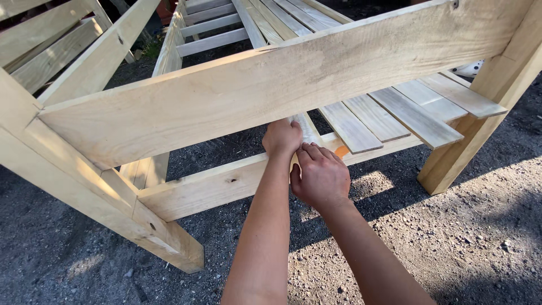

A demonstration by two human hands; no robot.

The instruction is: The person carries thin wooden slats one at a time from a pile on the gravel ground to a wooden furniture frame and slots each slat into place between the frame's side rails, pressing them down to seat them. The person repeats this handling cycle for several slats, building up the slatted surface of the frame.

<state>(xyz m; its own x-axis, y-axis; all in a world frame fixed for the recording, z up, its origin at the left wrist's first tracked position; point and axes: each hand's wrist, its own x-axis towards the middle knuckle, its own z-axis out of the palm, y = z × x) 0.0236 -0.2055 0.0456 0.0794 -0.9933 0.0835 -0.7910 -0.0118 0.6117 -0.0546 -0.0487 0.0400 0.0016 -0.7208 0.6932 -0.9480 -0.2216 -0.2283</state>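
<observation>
Outdoors, on dark gravelly ground (463, 237) in strong sun, stands a bare wooden bed frame (68, 169) of pale, unpainted timber. A broad side board (271, 85) runs slantwise across the view, and under it a lower rail (214, 183) joins the angled legs.

Both hands reach in beneath the broad board. The left hand (281, 138) is curled closed around the near end of a slat (307, 129), and the right hand (322, 178) presses on it just beside, fingers bent over the rail where the slat rests.

Judging by how things lie, the work is partway: to the right, several slats (395, 116) already lie side by side across the rail, while to the left of the held slat the rail is bare. Further slats lie on a second frame (209, 25) behind.

The broad board hides most of the held slat and the fingertips of the left hand. An orange patch (341, 151) by the rail is too small to make out. No fastenings are visible at the slat ends.
</observation>
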